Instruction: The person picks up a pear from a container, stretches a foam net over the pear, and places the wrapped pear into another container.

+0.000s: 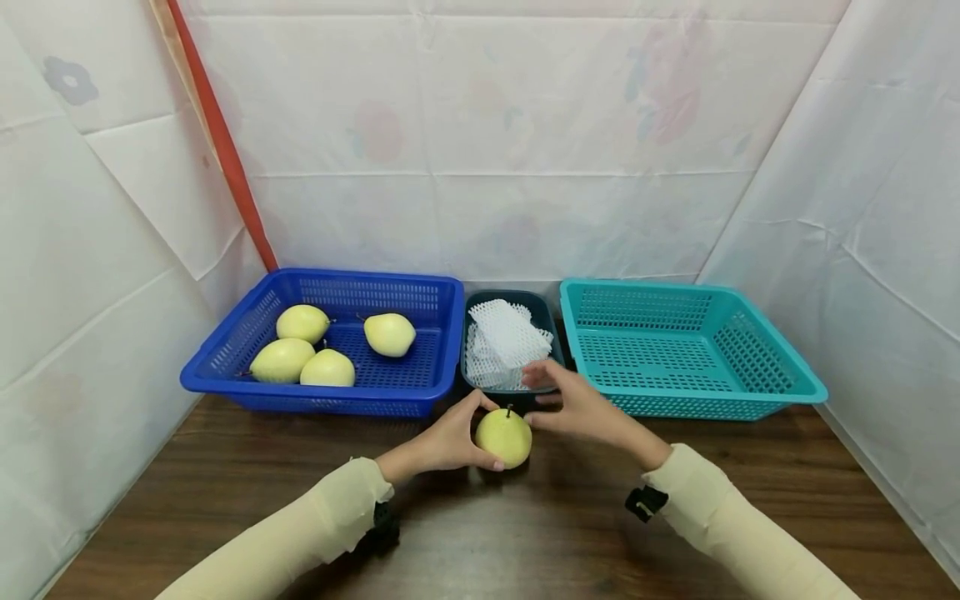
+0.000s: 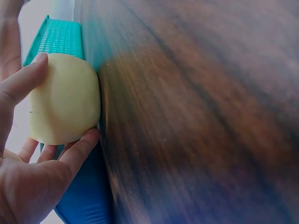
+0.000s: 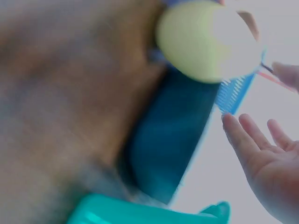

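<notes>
A pale yellow-green pear (image 1: 504, 439) with a short dark stem is in my left hand (image 1: 448, 437), gripped between thumb and fingers low over the table. In the left wrist view, the thumb lies along one end of the pear (image 2: 65, 100) and the fingertips press the other. My right hand (image 1: 581, 408) is beside the pear, fingers spread and nothing held; the right wrist view shows its open palm (image 3: 275, 168). Just beyond both hands, white foam fruit nets (image 1: 510, 337) lie heaped in a small dark teal basket (image 3: 163, 135).
At the left stands a blue basket (image 1: 322, 402) holding several pears (image 1: 390, 335). A turquoise basket (image 1: 697, 406) with nothing in it stands at the right. All the baskets line the back of the brown wooden table (image 1: 510, 542), before a white patterned cloth (image 1: 487, 108).
</notes>
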The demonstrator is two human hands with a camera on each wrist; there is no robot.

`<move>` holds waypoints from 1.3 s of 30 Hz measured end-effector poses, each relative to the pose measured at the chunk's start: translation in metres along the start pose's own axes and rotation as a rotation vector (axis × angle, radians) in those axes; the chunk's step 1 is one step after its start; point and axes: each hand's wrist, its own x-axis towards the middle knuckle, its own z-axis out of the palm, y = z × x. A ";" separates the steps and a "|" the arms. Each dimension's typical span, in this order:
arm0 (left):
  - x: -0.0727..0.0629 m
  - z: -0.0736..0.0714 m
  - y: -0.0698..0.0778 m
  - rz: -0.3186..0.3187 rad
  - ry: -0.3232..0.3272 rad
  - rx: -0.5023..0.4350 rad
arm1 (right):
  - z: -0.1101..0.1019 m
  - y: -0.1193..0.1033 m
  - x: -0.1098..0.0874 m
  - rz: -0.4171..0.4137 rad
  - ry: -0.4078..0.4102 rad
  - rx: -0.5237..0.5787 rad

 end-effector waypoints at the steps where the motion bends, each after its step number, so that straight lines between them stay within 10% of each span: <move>1: 0.000 0.000 0.000 -0.001 0.002 0.000 | -0.004 -0.003 0.004 -0.016 0.030 -0.015; 7: -0.001 -0.001 -0.001 -0.005 0.011 -0.001 | -0.020 -0.013 0.036 -0.083 0.169 -0.185; 22: -0.003 0.004 -0.002 -0.030 0.005 -0.013 | -0.009 0.015 0.068 0.017 0.060 -0.693; 31: -0.001 0.003 0.001 -0.006 0.013 0.000 | -0.006 0.017 0.075 -0.016 0.111 -0.740; 39: -0.002 0.002 0.002 -0.018 0.007 -0.009 | -0.014 0.012 0.079 -0.179 0.366 -0.674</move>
